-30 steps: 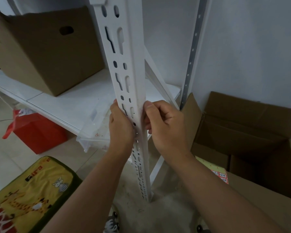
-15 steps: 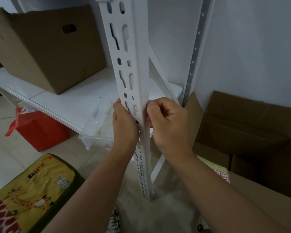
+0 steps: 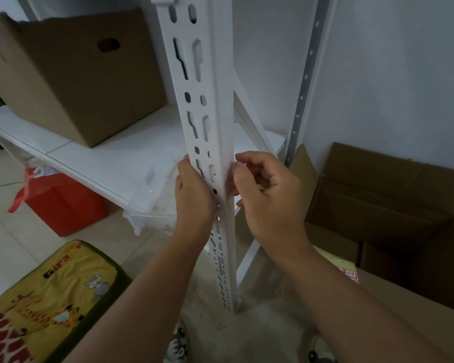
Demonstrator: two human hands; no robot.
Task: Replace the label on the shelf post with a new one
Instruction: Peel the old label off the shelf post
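The white slotted shelf post point(image 3: 207, 121) stands upright in front of me, running from the top of the view down to the dusty floor. My left hand point(image 3: 193, 197) is wrapped against its left face, the grip grasping the post with the fingers hidden behind the metal. My right hand point(image 3: 268, 197) sits at the post's right edge with the fingers curled in and the thumb point(image 3: 237, 170) pressed at the corner; whether anything is pinched there I cannot tell, and no label shows clearly on the post from here.

Just left of my left hand, a clear plastic container point(image 3: 152, 195) sits at the edge of the white shelf point(image 3: 95, 158), overhanging it a little; it has reddish specks inside, and nothing more that I can make out. Further back on the same shelf stands a brown cardboard box point(image 3: 76, 79) with an oval hand-hole, its contents hidden.

Below the shelf, on the tiled floor, is a red box point(image 3: 63, 205); what it holds is out of sight. Nearer me lies a yellow mat point(image 3: 47, 299) printed with a giraffe and a zebra.

To my right, an open cardboard carton point(image 3: 383, 195) stands against the wall, flaps raised, its inside dark. In front of it a yellow sheet of red-edged stickers point(image 3: 346, 271) peeks past my right forearm.
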